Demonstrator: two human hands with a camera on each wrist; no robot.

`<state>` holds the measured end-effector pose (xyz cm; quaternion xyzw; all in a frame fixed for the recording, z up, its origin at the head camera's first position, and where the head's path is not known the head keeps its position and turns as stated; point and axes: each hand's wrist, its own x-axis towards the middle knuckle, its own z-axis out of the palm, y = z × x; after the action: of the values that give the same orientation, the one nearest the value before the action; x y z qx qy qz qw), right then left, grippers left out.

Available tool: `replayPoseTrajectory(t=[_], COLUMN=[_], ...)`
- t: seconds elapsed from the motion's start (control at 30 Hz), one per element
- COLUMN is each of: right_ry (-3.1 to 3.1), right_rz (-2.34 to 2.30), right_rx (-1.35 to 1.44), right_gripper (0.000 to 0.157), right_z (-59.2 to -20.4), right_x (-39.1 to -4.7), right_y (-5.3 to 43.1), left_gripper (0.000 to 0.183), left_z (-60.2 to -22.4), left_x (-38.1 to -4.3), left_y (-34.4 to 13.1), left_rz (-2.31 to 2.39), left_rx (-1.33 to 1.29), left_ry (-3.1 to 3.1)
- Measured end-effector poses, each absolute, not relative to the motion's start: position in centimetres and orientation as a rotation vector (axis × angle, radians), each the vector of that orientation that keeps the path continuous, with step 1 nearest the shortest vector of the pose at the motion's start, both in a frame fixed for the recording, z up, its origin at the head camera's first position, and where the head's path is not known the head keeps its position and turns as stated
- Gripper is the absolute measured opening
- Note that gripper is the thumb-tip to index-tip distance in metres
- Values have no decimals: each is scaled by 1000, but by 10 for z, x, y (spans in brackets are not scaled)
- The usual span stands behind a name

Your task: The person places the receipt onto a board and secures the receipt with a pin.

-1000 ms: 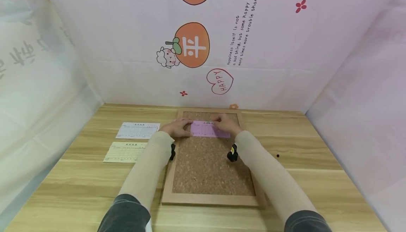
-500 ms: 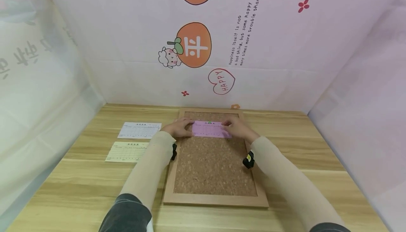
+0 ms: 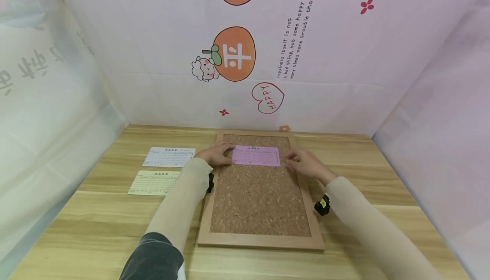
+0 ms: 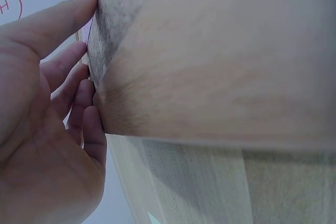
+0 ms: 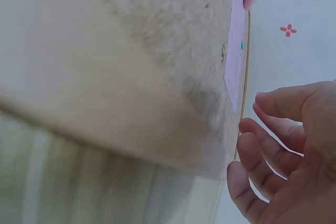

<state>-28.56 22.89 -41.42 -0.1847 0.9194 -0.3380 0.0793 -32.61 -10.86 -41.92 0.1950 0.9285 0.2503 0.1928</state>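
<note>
A pink printed form slip (image 3: 256, 155) lies across the upper part of a wood-framed cork board (image 3: 260, 203). At the slip's top middle is a small green pushpin (image 3: 253, 147). My left hand (image 3: 215, 154) touches the slip's left edge with thumb and fingertips, its lower fingers against the board's frame in the left wrist view. Just off the slip's right edge, above the cork and the frame, my right hand (image 3: 308, 164) has loosely bent fingers with nothing between them. In the right wrist view the right fingers (image 5: 262, 150) stand apart from the slip.
Left of the board, a white form slip (image 3: 168, 156) and a yellow form slip (image 3: 153, 183) lie on the wooden table (image 3: 95, 229). The left forearm covers part of the yellow one. Behind the table hangs a printed white cloth (image 3: 325, 101).
My right hand has let go near the green pushpin and moved right, off the slip. A small black dot on the table is now hidden by the right arm. The left hand stays put.
</note>
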Motion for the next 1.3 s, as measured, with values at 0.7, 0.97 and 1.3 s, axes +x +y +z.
replayPoseTrajectory(t=[0.7, 0.97, 1.3], right_ry=[2851, 2829, 2814], right_rz=[-978, -951, -983], right_rx=[-668, -722, -714], right_gripper=[40, 43, 44], right_z=[-434, -436, -440], right_x=[-260, -257, -257], right_y=[262, 262, 262], left_gripper=[68, 68, 69], left_z=[-416, -417, -417], left_x=[-324, -325, -325], left_y=[-106, -107, -108], left_rz=[693, 697, 695], left_rx=[544, 526, 533], left_ry=[2607, 2606, 2597])
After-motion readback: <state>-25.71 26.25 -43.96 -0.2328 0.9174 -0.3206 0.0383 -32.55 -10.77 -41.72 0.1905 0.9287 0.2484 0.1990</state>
